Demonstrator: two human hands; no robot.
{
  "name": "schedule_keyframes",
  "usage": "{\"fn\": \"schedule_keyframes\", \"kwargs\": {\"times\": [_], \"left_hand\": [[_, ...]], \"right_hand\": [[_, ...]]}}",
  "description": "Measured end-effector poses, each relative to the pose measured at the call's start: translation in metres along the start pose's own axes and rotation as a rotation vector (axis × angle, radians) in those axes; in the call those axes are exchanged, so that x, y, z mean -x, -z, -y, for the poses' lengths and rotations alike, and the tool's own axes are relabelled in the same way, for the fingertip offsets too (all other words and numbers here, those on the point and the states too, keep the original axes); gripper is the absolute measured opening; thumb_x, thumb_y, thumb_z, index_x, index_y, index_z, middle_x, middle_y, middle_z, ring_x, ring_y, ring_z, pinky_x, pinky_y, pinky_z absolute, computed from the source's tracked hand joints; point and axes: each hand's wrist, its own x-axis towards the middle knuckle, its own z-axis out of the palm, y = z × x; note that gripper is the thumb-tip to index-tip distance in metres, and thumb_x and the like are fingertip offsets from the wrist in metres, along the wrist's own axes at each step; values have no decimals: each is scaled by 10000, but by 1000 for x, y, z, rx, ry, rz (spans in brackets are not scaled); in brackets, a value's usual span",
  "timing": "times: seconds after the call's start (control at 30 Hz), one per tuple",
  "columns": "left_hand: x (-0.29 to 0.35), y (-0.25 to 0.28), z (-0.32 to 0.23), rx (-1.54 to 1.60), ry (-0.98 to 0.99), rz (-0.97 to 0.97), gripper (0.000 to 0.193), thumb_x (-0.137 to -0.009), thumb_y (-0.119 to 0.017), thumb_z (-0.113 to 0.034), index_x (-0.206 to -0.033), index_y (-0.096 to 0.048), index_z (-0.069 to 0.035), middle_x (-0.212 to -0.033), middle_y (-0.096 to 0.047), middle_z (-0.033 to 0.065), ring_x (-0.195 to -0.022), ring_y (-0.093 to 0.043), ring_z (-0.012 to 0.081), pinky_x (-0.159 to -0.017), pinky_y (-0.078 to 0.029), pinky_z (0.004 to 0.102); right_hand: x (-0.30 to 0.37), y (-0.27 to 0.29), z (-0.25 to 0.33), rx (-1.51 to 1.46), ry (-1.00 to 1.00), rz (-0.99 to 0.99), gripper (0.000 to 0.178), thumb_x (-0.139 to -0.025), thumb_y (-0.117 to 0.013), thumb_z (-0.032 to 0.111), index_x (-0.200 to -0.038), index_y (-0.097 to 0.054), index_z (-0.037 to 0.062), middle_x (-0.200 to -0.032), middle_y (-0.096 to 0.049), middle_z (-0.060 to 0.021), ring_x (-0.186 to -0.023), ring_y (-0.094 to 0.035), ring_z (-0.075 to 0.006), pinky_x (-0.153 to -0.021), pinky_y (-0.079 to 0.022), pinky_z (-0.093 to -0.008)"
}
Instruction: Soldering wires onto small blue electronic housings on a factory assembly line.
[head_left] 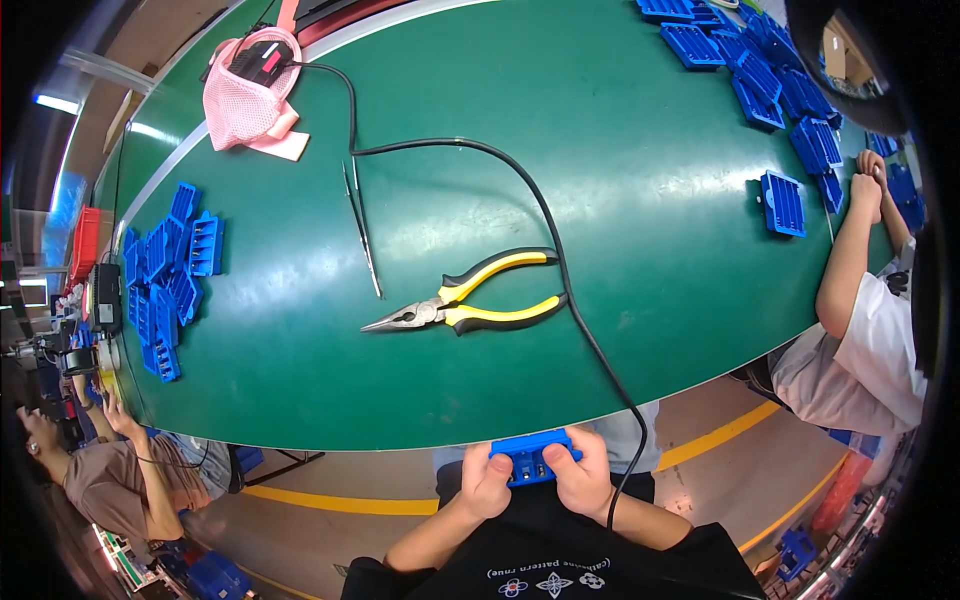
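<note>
Just off the table's near edge, I hold a blue plastic battery holder (534,455) with slots and small metal contacts inside. My left hand (487,482) grips its left end, thumb on top. At the other end my right hand (582,474) is closed the same way. The undersides of the fingers are hidden. On the green table (270,370) ahead lie long-nose pliers (470,298) with yellow and black handles, jaws pointing left. A pair of metal tweezers (362,232) lies farther back.
A black cable (545,200) runs from a pink mesh bag (245,105) across the table, past my right hand. Blue holders form a pile at left (165,280) and another at far right (770,75). One co-worker (850,340) sits right, another (120,480) left.
</note>
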Motion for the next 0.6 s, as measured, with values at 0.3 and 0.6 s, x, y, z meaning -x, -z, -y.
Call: {"fn": "schedule_keyframes", "kwargs": {"times": [0.3, 0.6], "left_hand": [[-4, -9, -20, -115, -7, 21, 592, -1056, -468, -461, -1240, -631, 78, -1162, -695, 165, -1053, -670, 266, -943, -481, 360], [2, -5, -7, 116, 112, 24, 638, -1033, -517, -508, -1277, -608, 74, -1189, -687, 146, -1057, -662, 237, -952, -479, 343]], "right_hand": [[0, -3, 4, 14, 55, -13, 213, -887, -663, 86, -1057, -673, -43, -933, -724, -102, -829, -687, -168, -765, -532, -302], [-3, -7, 5, 135, 89, -92, 192, -876, -683, 106, -1011, -680, -29, -835, -711, -116, -721, -683, -179, -686, -526, -305]]}}
